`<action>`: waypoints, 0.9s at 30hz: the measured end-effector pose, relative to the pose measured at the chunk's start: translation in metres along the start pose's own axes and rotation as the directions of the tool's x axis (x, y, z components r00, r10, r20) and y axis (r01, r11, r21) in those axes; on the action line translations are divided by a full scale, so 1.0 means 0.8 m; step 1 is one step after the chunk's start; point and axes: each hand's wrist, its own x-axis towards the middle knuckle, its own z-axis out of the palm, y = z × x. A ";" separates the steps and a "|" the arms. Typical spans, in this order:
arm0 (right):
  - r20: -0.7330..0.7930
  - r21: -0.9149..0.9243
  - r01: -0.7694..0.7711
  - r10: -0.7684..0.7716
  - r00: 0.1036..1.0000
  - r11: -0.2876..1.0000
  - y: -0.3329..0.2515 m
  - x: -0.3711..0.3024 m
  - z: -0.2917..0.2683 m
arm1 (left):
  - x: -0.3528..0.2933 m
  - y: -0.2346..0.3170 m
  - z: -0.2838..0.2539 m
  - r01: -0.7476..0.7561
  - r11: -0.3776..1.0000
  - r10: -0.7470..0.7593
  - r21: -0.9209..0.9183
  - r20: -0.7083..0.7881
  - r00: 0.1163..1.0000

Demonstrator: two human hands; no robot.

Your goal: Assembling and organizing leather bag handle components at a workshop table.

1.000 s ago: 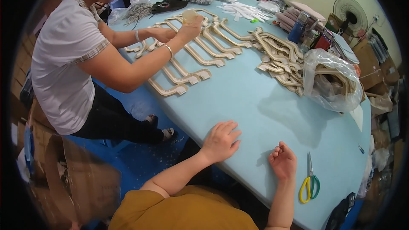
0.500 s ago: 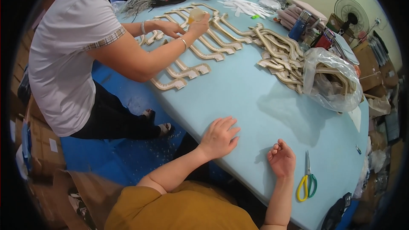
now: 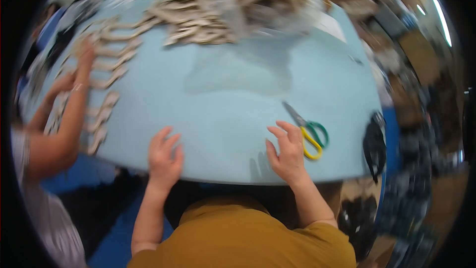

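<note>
At the near edge of the light blue table (image 3: 228,139), my left hand (image 3: 165,160) is open with its fingers apart and nothing in it. My right hand (image 3: 286,153), also open and holding nothing, is over the tabletop just left of a pair of scissors (image 3: 311,131). The scissors have one yellow and one green handle loop, and their blades point away to the upper left. Fingers of both hands are slightly blurred.
A co-worker's hands (image 3: 85,54) are over a row of curved beige strips (image 3: 106,114) at the left. More strips are piled (image 3: 198,20) at the far side beside a clear plastic bag (image 3: 270,7). A dark pouch-like object (image 3: 374,144) lies at the right edge.
The view has swung to the right. My right hand has opened from loosely curled fingers and turned over near the scissors. My left hand has lifted off the tabletop.
</note>
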 end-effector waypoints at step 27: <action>-0.072 -0.325 -0.055 0.033 0.997 0.944 0.209 0.061 -0.034 | 0.355 -0.116 0.145 -0.169 0.962 0.113 0.215 0.251 0.961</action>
